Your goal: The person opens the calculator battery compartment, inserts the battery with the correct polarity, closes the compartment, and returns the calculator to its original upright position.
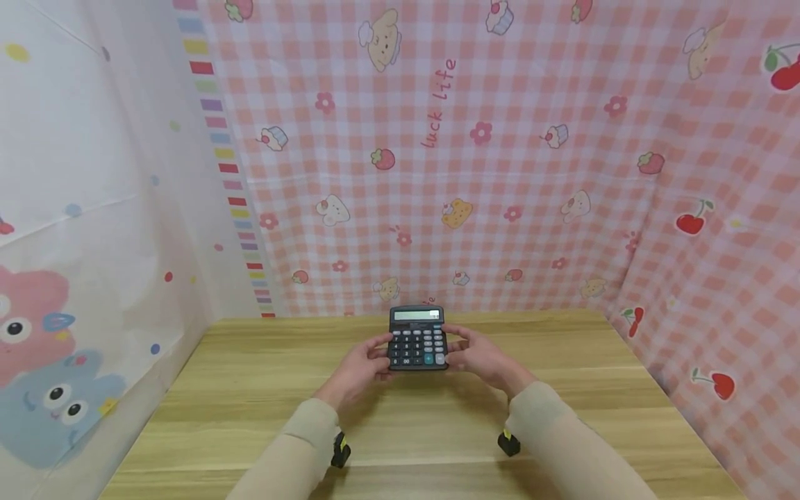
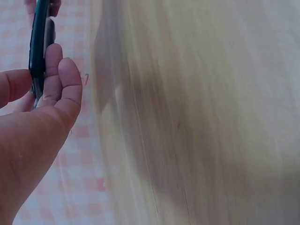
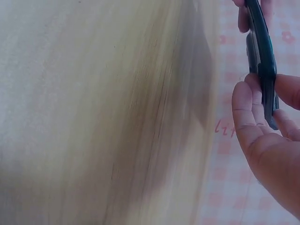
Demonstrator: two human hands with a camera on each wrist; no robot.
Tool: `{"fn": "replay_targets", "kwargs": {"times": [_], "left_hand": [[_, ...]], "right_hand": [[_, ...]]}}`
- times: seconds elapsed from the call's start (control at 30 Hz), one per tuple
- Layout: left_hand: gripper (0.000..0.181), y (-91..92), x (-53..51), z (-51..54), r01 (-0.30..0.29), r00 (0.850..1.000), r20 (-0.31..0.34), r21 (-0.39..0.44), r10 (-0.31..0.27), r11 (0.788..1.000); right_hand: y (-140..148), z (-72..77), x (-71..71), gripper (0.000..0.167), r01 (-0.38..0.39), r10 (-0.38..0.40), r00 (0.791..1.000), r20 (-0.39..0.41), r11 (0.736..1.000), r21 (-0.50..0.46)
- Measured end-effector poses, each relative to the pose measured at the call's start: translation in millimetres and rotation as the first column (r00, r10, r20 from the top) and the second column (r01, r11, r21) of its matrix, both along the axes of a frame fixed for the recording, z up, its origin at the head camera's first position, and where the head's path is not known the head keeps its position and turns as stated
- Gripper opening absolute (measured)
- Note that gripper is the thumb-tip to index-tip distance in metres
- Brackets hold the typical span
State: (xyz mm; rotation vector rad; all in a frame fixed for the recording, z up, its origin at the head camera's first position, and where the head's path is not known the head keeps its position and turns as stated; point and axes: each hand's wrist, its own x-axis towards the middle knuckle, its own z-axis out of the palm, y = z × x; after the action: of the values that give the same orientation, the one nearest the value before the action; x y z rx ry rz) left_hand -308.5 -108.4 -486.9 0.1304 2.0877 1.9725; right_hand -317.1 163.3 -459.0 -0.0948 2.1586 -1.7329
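A black calculator (image 1: 417, 337) with a grey display and rows of buttons is held up off the table, its face toward the head camera. My left hand (image 1: 361, 367) grips its left edge, thumb on the near side and fingers behind. On the opposite edge my right hand (image 1: 478, 355) holds it in the same way. In the left wrist view the calculator (image 2: 39, 42) appears edge-on between the thumb and fingers of the left hand (image 2: 37, 126). The right wrist view also has the calculator (image 3: 263, 56) edge-on, pinched by the right hand (image 3: 269, 145).
A wood-grain table (image 1: 431, 437) lies beneath the hands. Behind it hangs a pink checked cloth (image 1: 412, 180) with cartoon prints. A white printed cloth (image 1: 125, 229) covers the left side, and more checked cloth with cherries hangs on the right. Each sleeve has a black wrist device below it.
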Motion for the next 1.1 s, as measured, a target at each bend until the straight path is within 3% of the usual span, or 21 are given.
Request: {"fn": "replay_targets", "kwargs": {"times": [0.33, 0.7, 1.1], "left_hand": [[0.059, -2.6, 13.3, 7.1, 0.03, 0.999, -0.038, -0.03, -0.031, 0.999], [0.065, -6.7, 36.3, 9.1, 0.09, 0.995, -0.041, -0.03, -0.091, 0.996], [0.071, -14.4, 64.8, 5.7, 0.119, 0.992, -0.049, -0.03, -0.12, 0.992]], "right_hand": [[7.0, 3.6, 15.4, 0.074, -0.032, 0.032, 0.999, -0.043, 0.999, 0.0], [14.6, 5.1, 38.1, 0.071, -0.074, 0.079, 0.992, -0.096, 0.996, 0.059], [19.7, 5.0, 66.7, 0.074, -0.153, 0.147, 0.982, -0.122, 0.987, -0.041]]}}
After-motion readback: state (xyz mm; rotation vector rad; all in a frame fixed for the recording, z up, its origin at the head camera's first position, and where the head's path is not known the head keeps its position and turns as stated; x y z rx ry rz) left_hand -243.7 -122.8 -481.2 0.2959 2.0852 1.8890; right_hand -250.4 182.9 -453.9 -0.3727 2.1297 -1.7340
